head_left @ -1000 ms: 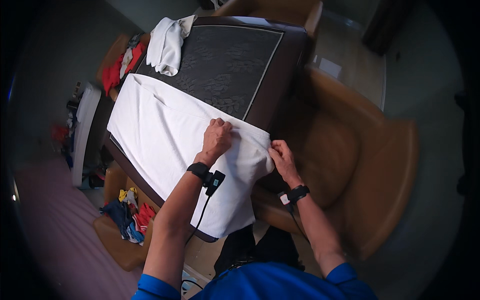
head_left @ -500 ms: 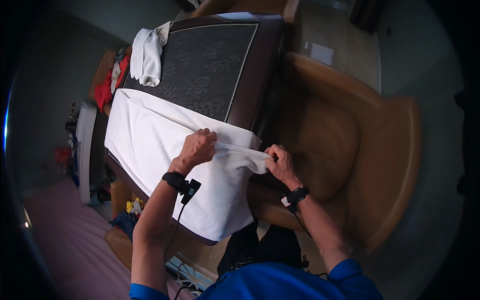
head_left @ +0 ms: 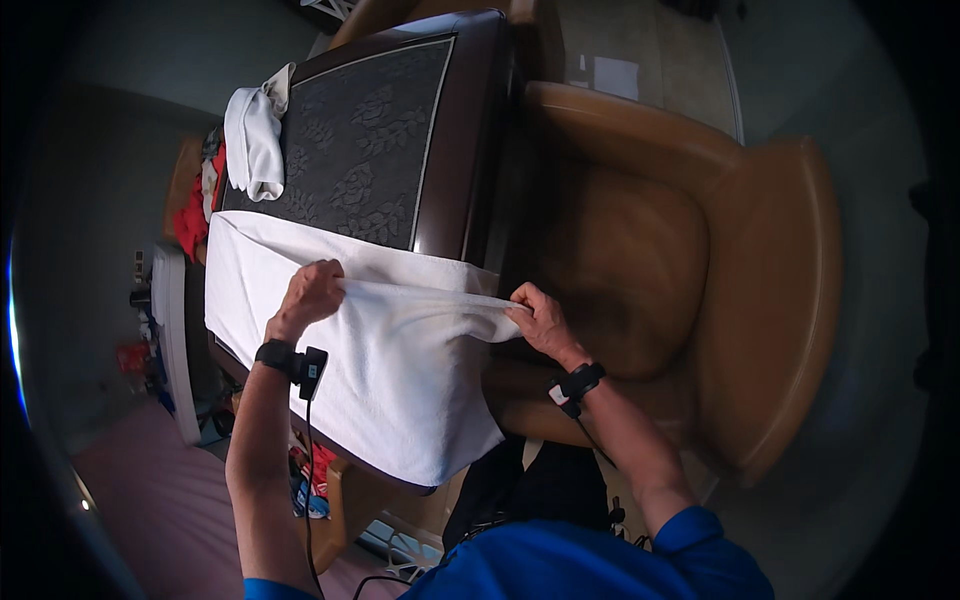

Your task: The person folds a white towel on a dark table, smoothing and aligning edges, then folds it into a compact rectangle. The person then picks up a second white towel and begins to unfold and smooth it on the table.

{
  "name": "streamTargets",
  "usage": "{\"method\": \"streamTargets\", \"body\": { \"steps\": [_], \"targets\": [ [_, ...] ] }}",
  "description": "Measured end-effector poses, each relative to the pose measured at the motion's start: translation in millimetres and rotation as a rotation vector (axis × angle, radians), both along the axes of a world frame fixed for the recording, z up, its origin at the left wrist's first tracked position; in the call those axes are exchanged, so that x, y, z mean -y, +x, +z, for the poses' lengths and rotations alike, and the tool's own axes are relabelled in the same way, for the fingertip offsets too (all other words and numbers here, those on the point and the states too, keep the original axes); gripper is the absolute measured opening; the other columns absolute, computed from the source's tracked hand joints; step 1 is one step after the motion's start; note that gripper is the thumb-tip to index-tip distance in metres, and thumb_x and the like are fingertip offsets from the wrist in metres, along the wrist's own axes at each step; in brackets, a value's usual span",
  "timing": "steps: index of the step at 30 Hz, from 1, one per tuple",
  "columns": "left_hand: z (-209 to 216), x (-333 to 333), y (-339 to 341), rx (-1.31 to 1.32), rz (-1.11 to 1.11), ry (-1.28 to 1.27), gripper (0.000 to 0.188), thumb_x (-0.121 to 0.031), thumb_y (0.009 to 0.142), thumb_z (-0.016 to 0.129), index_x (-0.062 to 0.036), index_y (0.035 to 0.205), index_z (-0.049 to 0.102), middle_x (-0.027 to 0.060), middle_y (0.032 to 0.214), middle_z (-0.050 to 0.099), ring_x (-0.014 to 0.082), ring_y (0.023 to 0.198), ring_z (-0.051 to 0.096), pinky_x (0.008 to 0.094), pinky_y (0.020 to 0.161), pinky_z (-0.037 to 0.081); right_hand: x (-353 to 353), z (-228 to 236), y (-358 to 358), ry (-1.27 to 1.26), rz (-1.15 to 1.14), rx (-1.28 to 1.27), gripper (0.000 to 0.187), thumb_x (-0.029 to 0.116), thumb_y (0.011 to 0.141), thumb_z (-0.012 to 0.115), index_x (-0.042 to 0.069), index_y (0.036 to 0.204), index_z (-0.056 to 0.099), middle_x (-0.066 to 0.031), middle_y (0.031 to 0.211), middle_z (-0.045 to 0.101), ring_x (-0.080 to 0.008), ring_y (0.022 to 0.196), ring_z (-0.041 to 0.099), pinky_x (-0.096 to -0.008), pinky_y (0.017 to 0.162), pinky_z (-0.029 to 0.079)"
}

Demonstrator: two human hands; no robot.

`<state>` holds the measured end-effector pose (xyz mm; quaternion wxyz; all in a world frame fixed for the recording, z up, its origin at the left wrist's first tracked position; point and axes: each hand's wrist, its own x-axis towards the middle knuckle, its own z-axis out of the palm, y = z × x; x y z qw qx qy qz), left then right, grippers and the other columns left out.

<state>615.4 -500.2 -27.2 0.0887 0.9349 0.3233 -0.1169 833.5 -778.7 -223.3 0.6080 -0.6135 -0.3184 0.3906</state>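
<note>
we see the white towel spread over the near part of the table, hanging past its near edge. the left hand, above the table's near part, is curled into a fist with a fold of the towel in it; its fingertips are hidden from us. the right hand, just past the table's right edge, pinches the towel's edge between thumb and bent fingers, and a raised fold stretches between both hands. left of the table, red clothes are partly hidden behind its side. along its far left edge lies a crumpled cloth. close against its right side, a brown chair takes up the room. above the table's near left part, the label on the black device is too small for us to read.
</note>
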Motion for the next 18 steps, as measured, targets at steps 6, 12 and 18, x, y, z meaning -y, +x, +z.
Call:
{"method": "streamTargets", "body": {
  "steps": [6,12,18],
  "targets": [
    [30.0,-14.5,26.2,0.29,0.108,-0.018,0.011,0.001,0.073,0.069,-0.0038,0.08,0.063,0.0112,0.078,0.063,0.0283,0.077,0.065,0.0376,0.071,0.053,6.6,21.6,18.8,0.006,-0.006,-0.046,0.017,0.016,0.087,0.07,0.001,0.088,0.06,-0.0027,0.072,0.058,-0.0089,0.068,0.052,-0.0278,0.062,0.045],
    [-57.8,-12.7,46.1,0.27,-0.147,0.126,0.017,0.003,0.075,0.072,-0.0048,0.085,0.06,0.0117,0.081,0.062,0.0342,0.08,0.062,0.0434,0.069,0.052,-22.8,-41.8,16.6,-0.211,-0.219,-0.047,0.018,0.017,0.084,0.068,0.0,0.088,0.062,-0.005,0.072,0.06,-0.0126,0.069,0.054,-0.0312,0.063,0.045],
    [-53.3,4.8,54.6,0.348,0.043,0.124,0.018,0.003,0.077,0.07,-0.0066,0.087,0.059,0.0108,0.085,0.06,0.0331,0.089,0.06,0.0411,0.077,0.052,-25.7,-52.3,23.0,-0.272,-0.108,-0.03,0.018,0.017,0.082,0.067,0.001,0.092,0.065,-0.0163,0.077,0.066,-0.0301,0.073,0.064,-0.0383,0.069,0.05]
  ]
}}
